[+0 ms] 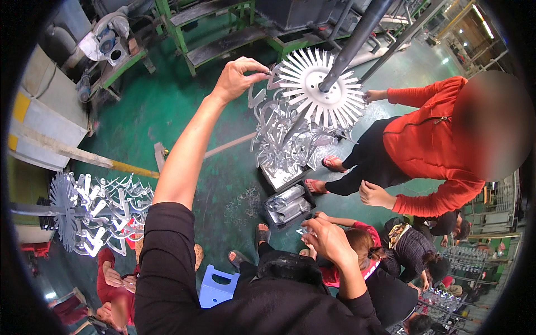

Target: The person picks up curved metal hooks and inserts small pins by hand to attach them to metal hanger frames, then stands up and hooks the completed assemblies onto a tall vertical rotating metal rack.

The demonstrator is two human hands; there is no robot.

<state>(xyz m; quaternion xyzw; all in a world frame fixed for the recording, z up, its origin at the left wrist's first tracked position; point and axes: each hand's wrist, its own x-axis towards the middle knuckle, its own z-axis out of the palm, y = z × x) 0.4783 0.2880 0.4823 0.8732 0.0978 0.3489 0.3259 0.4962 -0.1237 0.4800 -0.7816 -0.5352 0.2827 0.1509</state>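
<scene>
two hands up at once: left hand is raised high w/ arm stretched out, fingers pinched together on a small silvery metal piece right at the edge of the white toothed disc, which sits on a dark slanted pole. under the disc a cluster of shiny hooked metal parts hangs down. right hand is lower, near the chest, fingers curled shut around a small glinting piece, can't tell exactly what. floor is green painted concrete, scuffed, w/ green-framed machinery at the back and a grey cabinet on the left. another loaded rack of the same parts stands lower left. below the hanging cluster, a dark tray w/ silvery pieces in it, and next to it a second tray holding shiny wrapped bundles. person in a red top stands at the right reaching to the disc; others crouch lower right. blue stool near the bottom.
</scene>
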